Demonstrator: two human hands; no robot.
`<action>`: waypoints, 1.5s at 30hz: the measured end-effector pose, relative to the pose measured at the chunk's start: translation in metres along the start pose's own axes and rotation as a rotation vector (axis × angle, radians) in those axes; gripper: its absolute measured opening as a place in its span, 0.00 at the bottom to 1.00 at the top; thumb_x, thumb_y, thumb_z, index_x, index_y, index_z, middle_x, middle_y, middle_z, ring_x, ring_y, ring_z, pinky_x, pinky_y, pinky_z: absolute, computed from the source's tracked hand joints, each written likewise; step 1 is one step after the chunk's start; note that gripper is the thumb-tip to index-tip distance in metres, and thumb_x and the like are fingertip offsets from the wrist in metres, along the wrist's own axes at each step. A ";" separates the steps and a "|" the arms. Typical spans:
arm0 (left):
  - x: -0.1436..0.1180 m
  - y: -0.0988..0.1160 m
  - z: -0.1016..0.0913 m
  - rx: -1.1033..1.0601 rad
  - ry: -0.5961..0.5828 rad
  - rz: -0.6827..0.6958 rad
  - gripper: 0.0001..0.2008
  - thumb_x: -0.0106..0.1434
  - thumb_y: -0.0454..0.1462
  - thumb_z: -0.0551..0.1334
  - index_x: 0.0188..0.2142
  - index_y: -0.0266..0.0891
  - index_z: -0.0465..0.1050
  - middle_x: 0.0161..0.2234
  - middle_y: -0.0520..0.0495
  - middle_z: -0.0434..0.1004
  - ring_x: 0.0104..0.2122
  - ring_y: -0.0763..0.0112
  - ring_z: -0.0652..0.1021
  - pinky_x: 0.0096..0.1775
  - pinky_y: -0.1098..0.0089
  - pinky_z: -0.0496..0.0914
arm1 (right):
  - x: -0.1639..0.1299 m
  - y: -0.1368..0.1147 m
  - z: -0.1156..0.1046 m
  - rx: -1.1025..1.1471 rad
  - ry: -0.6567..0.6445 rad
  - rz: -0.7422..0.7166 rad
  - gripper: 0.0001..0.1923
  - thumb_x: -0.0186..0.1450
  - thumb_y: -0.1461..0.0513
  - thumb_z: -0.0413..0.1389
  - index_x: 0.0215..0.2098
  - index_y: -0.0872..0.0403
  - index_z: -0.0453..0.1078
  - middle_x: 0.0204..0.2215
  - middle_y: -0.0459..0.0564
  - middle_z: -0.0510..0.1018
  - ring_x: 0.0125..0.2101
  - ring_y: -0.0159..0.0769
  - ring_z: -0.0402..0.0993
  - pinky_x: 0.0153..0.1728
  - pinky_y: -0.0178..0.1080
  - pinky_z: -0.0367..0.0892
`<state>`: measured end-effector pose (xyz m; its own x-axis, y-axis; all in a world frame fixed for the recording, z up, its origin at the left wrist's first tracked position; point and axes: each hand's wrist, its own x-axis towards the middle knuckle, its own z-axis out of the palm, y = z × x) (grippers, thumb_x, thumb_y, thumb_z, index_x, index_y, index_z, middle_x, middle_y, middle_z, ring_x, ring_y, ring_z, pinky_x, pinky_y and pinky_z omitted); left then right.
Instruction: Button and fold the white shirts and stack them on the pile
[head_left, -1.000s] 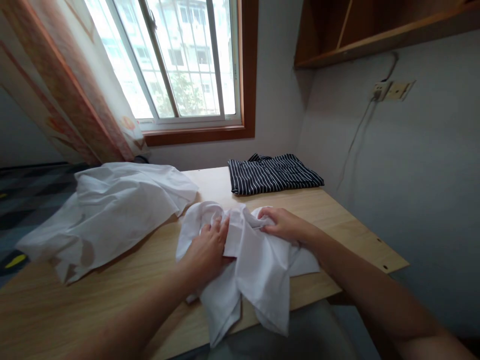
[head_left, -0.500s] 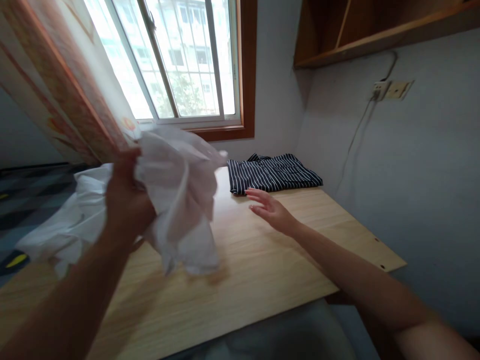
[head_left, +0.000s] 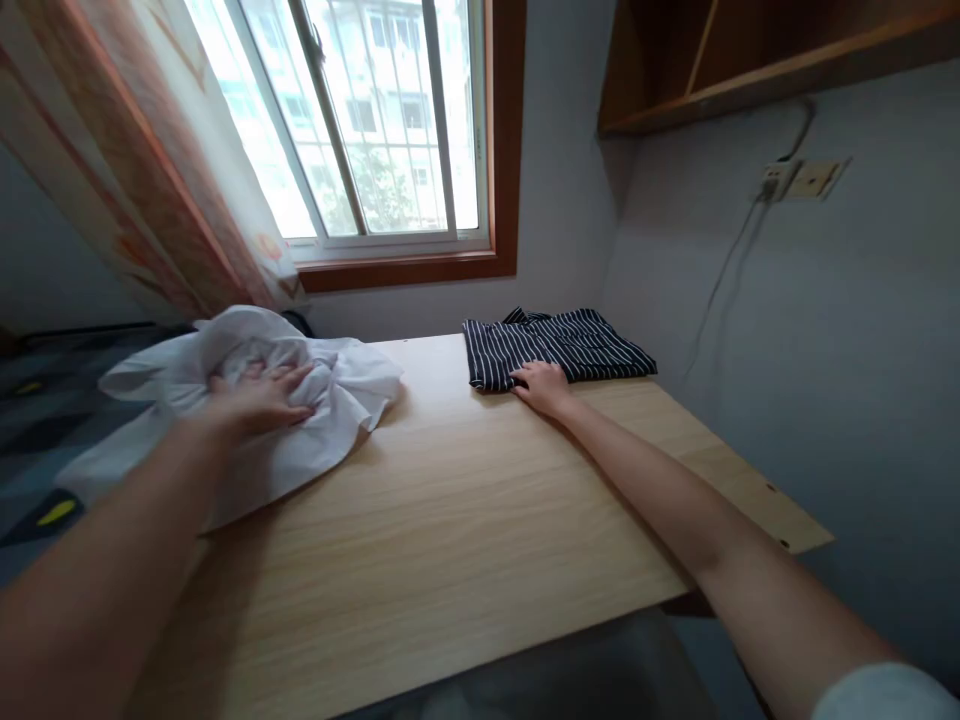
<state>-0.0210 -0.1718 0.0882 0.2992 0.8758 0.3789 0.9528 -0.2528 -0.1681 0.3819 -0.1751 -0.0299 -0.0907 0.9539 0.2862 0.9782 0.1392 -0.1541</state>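
Note:
My left hand (head_left: 259,400) lies with fingers spread on a crumpled white cloth garment (head_left: 337,370), pressing into its bunched middle. The white cloth covers the table's left side and drapes over its left edge. At the back right lies a folded black garment with white stripes (head_left: 562,340). My right hand (head_left: 545,386) is at its front edge, fingers over the fabric and thumb low by the tabletop, closed on that edge. The fingertips are partly hidden against the dark cloth.
Both garments lie on a light wooden table (head_left: 450,520). Behind it are a window (head_left: 390,180) and a patterned curtain (head_left: 135,150). A wooden shelf (head_left: 750,95) juts from the right wall above a socket (head_left: 814,180) with a hanging cord. A dark checked cover (head_left: 45,430) is at left.
My left hand has lowered the raised white cloth onto the rest at the left, and its fingers have spread. My right hand has reached the striped garment's edge and closed there.

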 end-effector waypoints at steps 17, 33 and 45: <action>0.001 0.092 -0.004 -0.244 0.189 0.181 0.20 0.68 0.43 0.51 0.55 0.39 0.69 0.59 0.41 0.66 0.60 0.58 0.64 0.62 0.52 0.55 | -0.153 -0.145 -0.058 0.284 -0.200 -0.804 0.16 0.67 0.50 0.54 0.41 0.53 0.73 0.34 0.52 0.80 0.33 0.38 0.74 0.30 0.36 0.63; -0.045 0.203 0.096 -0.442 -0.098 0.150 0.25 0.67 0.34 0.48 0.63 0.28 0.58 0.61 0.31 0.65 0.61 0.55 0.65 0.62 0.54 0.57 | -0.035 -0.072 0.003 0.259 -0.169 -0.062 0.22 0.66 0.69 0.48 0.58 0.60 0.67 0.57 0.64 0.67 0.52 0.46 0.70 0.54 0.46 0.65; -0.027 0.200 0.076 -0.541 -0.056 0.411 0.19 0.66 0.34 0.50 0.51 0.38 0.73 0.50 0.40 0.76 0.54 0.57 0.71 0.57 0.53 0.63 | -0.062 -0.041 0.011 0.661 0.156 -0.204 0.05 0.63 0.67 0.55 0.37 0.54 0.71 0.38 0.50 0.71 0.42 0.36 0.69 0.49 0.42 0.66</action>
<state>0.1572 -0.2150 -0.0244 0.6534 0.6808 0.3312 0.6583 -0.7269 0.1957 0.3452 -0.2372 -0.0517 -0.1842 0.8493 0.4947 0.6215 0.4906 -0.6108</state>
